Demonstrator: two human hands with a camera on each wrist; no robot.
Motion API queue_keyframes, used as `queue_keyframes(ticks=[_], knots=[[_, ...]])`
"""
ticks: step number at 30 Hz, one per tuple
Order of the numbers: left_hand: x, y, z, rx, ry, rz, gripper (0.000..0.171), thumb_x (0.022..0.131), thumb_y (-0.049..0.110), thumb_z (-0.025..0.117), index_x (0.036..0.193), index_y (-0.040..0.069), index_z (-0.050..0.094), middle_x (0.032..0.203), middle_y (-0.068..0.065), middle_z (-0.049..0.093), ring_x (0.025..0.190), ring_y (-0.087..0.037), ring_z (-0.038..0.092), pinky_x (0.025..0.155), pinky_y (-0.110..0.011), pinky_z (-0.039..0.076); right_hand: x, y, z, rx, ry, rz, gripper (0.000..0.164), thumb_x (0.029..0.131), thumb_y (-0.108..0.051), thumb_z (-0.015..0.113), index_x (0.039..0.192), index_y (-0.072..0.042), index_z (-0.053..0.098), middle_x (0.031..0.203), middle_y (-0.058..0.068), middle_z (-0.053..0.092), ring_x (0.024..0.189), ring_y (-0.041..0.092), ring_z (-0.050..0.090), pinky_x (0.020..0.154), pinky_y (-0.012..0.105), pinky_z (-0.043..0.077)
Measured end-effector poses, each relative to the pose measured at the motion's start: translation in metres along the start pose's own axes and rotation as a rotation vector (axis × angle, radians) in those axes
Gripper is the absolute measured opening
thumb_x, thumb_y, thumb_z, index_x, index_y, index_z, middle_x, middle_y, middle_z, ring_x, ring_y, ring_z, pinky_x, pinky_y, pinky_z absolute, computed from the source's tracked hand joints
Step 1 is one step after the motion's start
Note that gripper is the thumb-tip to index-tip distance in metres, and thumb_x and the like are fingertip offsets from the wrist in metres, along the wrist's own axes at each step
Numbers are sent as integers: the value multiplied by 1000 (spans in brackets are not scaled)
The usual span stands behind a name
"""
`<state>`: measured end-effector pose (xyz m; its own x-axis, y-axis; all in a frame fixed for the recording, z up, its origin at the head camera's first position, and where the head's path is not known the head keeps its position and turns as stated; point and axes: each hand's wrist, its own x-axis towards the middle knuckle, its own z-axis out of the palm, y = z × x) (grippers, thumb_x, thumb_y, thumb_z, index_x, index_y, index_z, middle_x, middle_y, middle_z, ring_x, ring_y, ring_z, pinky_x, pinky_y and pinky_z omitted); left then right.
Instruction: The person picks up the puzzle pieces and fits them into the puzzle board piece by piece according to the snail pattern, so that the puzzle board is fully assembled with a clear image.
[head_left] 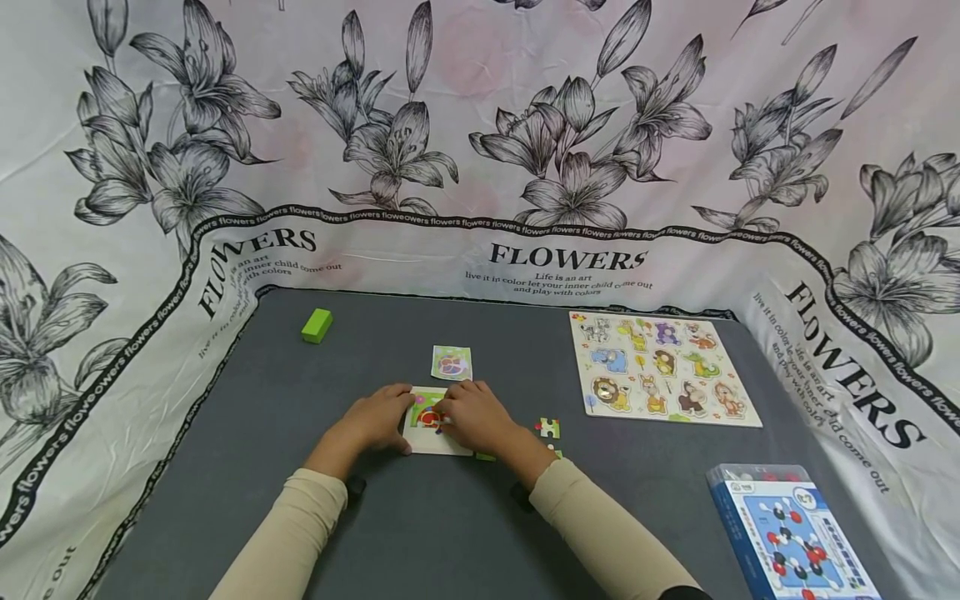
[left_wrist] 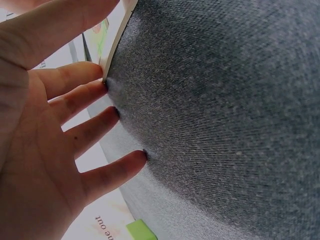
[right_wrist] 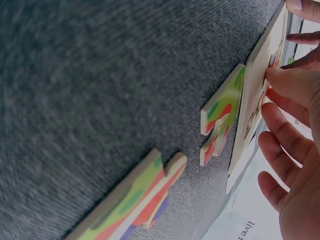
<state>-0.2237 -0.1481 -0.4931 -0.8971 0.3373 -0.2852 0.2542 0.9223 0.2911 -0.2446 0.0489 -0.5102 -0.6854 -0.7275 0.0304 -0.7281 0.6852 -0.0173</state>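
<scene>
Between the counter's (head_left: 225,467) side edges, the left hand (head_left: 373,421), fingers apart, touches the puzzle tray's (head_left: 435,445) left edge; the right hand (head_left: 480,419) reaches the puzzle picture (head_left: 427,417), whether pinching cannot be told.

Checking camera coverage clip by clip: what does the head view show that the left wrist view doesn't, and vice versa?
Only head: the cream rectangular board with animal pictures, the blue box picturing molecule models, loose multicoloured jigsaw pieces.
Only left wrist: the palm side of the left hand.
Both: that hand, the pale wooden puzzle tray, the bright green rectangular block and the dark grey tabletop.
</scene>
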Motion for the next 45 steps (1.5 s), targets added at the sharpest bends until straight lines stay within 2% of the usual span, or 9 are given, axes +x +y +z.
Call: queue_keyframes(ticks=[12, 21, 28, 36, 41, 45], knots=[[1, 0, 2, -7, -3, -6, 82, 71, 30, 87, 139, 3, 50, 149, -14, 40, 139, -33, 36, 100, -60, 40, -4, 0, -3, 10, 1, -12, 28, 93, -32, 65, 119, -23, 71, 115, -4, 67, 109, 18, 58, 100, 41, 42], [2, -2, 3, -15, -1, -10, 83, 70, 30, 88, 139, 5, 50, 150, -14, 40, 139, -33, 36, 101, -61, 38, -18, 12, -14, 55, 33, 53, 25, 90, -28, 69, 114, -21, 72, 112, -3, 68, 107, 19, 57, 97, 42, 43], [3, -1, 4, -21, -6, -6, 84, 70, 30, 88, 140, 5, 50, 150, -14, 39, 139, -34, 35, 101, -62, 38, -43, 37, -13, 102, 61, 62, 25, 88, -27, 72, 112, -19, 72, 111, 0, 67, 107, 22, 58, 97, 46, 43], [3, 0, 1, -6, 1, -2, 84, 71, 32, 87, 141, 4, 49, 150, -14, 40, 139, -33, 36, 101, -61, 38, -76, 73, -14, 129, 59, 138, 27, 86, -26, 74, 112, -18, 71, 114, 3, 67, 108, 26, 57, 98, 50, 42], [2, 2, -2, -7, -7, 0, 85, 71, 32, 87, 141, 3, 48, 149, -15, 40, 139, -34, 36, 101, -61, 38, -99, 91, -9, 163, 72, 196, 25, 84, -25, 76, 108, -17, 71, 112, 4, 66, 108, 27, 58, 92, 51, 44], [1, 1, -1, -14, -9, -6, 85, 71, 31, 87, 141, 3, 48, 149, -15, 40, 139, -34, 36, 102, -61, 37, -114, 100, -3, 171, 90, 204, 23, 84, -24, 75, 105, -17, 71, 109, 4, 66, 105, 27, 59, 86, 51, 45]])
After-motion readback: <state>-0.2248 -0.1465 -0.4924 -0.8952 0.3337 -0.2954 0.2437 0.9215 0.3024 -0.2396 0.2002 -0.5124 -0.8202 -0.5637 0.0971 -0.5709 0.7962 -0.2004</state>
